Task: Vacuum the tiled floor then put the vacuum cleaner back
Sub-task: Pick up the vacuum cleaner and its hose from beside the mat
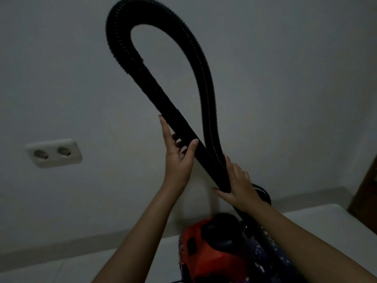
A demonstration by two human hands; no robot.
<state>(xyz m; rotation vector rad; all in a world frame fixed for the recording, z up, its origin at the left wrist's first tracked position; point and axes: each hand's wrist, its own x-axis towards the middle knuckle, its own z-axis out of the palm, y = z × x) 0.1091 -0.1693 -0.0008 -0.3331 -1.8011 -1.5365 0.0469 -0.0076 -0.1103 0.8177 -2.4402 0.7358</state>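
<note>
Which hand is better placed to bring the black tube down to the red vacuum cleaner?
Probably right. The right hand grips the tube lower, just above the vacuum cleaner; the left hand holds it higher up.

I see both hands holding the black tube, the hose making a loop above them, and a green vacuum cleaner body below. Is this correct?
Not quite. The head view shows that the vacuum cleaner body is red, not green. The rest is correct: the left hand and the right hand hold the black tube, and the hose makes a loop above them.
</note>
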